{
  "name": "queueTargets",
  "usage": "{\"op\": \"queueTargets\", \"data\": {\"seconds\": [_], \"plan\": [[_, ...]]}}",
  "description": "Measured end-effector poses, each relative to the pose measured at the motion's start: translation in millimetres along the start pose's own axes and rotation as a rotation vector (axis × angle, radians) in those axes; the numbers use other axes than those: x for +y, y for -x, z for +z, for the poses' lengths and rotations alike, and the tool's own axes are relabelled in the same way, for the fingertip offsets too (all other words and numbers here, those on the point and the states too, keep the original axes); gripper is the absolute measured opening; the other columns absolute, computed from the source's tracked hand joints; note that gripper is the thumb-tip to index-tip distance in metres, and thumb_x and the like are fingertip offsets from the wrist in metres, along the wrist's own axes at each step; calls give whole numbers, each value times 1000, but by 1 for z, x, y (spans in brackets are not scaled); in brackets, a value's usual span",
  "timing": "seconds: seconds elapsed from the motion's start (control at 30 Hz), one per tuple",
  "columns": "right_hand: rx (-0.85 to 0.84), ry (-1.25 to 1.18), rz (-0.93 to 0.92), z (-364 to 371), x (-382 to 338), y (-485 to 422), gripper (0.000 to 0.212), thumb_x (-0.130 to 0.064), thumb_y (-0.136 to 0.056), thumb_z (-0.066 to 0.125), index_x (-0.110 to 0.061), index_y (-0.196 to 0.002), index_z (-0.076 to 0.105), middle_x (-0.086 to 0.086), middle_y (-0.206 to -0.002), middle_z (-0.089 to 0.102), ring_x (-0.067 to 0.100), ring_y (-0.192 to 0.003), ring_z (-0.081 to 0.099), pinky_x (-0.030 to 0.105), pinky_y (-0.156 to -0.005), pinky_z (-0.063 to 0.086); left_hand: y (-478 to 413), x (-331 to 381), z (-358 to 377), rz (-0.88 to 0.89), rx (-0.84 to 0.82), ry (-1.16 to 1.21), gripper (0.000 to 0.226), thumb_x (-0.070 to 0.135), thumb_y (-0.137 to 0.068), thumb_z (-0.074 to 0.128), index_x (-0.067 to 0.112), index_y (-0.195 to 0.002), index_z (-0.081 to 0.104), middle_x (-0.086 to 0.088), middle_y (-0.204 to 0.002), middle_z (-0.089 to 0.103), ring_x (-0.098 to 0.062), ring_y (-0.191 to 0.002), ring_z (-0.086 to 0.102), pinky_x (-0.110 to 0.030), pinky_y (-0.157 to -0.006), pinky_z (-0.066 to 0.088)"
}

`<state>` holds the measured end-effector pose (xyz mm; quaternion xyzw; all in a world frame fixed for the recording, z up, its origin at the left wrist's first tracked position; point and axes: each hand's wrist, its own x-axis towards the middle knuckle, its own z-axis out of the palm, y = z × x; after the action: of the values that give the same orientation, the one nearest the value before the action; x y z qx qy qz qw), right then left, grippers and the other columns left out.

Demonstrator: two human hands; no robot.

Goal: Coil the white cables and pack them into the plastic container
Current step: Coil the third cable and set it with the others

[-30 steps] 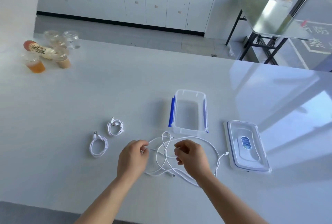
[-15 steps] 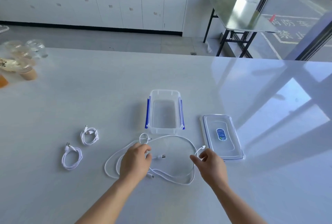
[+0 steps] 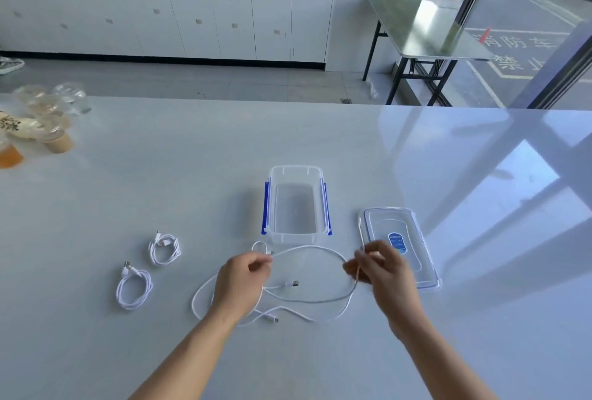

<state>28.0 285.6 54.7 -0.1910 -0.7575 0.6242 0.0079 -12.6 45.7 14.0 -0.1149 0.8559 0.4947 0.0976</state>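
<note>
A clear plastic container (image 3: 296, 172) with blue side clips stands open and empty on the white table. Its lid (image 3: 413, 233) lies flat to the right. Two coiled white cables (image 3: 165, 249) (image 3: 134, 290) rest at the left. Loose white cables (image 3: 320, 300) sprawl in loops in front of the container. My left hand (image 3: 240, 284) pinches one cable near its small looped end. My right hand (image 3: 384, 271) grips another stretch of cable, whose end sticks up beside the lid.
Several plastic cups with drinks (image 3: 48, 130) stand at the table's far left. Beyond the table's far edge are white cabinets (image 3: 198, 21) and a folding table (image 3: 426, 37) by the window.
The tangled cables have been spread into wide loops. My right hand moved right to the cable end by the lid and lifted it. The camera view shifted upward.
</note>
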Motion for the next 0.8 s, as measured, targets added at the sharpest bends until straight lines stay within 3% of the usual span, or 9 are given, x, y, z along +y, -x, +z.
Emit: {"op": "queueTargets", "data": {"seconds": [0.07, 0.13, 0.27, 0.37, 0.47, 0.57, 0.63, 0.7, 0.8], "plan": [[-45, -63, -130, -1, -32, 3, 12, -8, -97, 61, -6, -85, 59, 9, -71, 74, 31, -71, 69, 42, -78, 57, 6, 25, -10, -35, -22, 371, 15, 19, -91, 65, 13, -84, 77, -5, -78, 75, -24, -77, 67, -36, -76, 52], [-107, -51, -226, 6, -53, 3, 9, -8, -96, 63, -8, -87, 64, 2, -68, 69, 22, -70, 68, 42, -79, 56, 15, 56, -18, -26, -145, 611, 29, 25, -98, 56, 3, -98, 74, -16, -90, 77, -31, -87, 71, -38, -81, 55], [-226, 158, -389, 28, -64, 9, 20, -11, -93, 67, -29, -85, 70, -3, -72, 70, 21, -72, 67, 39, -74, 54, 34, 105, -24, -2, -358, 801, 47, 39, -95, 48, 0, -115, 66, -21, -105, 74, -30, -99, 72, -39, -91, 55], [-247, 251, -541, 41, -63, 17, 19, -9, -89, 71, -27, -90, 73, -4, -75, 68, 16, -71, 62, 30, -67, 50, 40, 121, -32, 4, -371, 892, 47, 35, -92, 51, -3, -116, 64, -24, -110, 72, -33, -100, 71, -37, -85, 56], [-227, 295, -634, 49, -61, 20, 11, -16, -88, 72, -26, -92, 74, -9, -77, 66, 12, -70, 59, 23, -63, 46, 48, 126, -39, -19, -370, 925, 32, 25, -98, 49, -3, -104, 64, -26, -108, 72, -33, -94, 72, -36, -77, 56], [-270, 211, -550, 52, -54, 27, 15, -21, -88, 69, -32, -99, 71, -1, -69, 60, 15, -63, 55, 31, -63, 50, 53, 126, -47, -26, -309, 1061, 25, 21, -100, 46, 3, -92, 62, -27, -101, 73, -39, -99, 71, -40, -79, 58], [-449, -85, -341, 52, -47, 35, 17, -15, -90, 69, -26, -102, 72, 9, -67, 61, 23, -63, 58, 35, -66, 54, 54, 127, -55, -7, -272, 1174, 27, 23, -99, 46, 5, -87, 62, -25, -91, 74, -43, -95, 71, -47, -84, 57], [-633, -258, -184, 49, -37, 36, 15, -24, -89, 71, -12, -97, 73, 14, -67, 65, 24, -65, 61, 33, -71, 53, 57, 130, -64, 16, -253, 1216, 28, 27, -98, 46, 7, -85, 61, -19, -76, 73, -34, -69, 73, -41, -67, 59], [-816, -25, -118, 45, -22, 21, 40, -45, -87, 72, -5, -91, 74, 12, -71, 68, 22, -70, 63, 34, -77, 49, 63, 131, -76, 43, -246, 1163, 28, 31, -98, 44, 11, -87, 60, -11, -61, 64, -18, -37, 51, -26, -43, 46]]}}
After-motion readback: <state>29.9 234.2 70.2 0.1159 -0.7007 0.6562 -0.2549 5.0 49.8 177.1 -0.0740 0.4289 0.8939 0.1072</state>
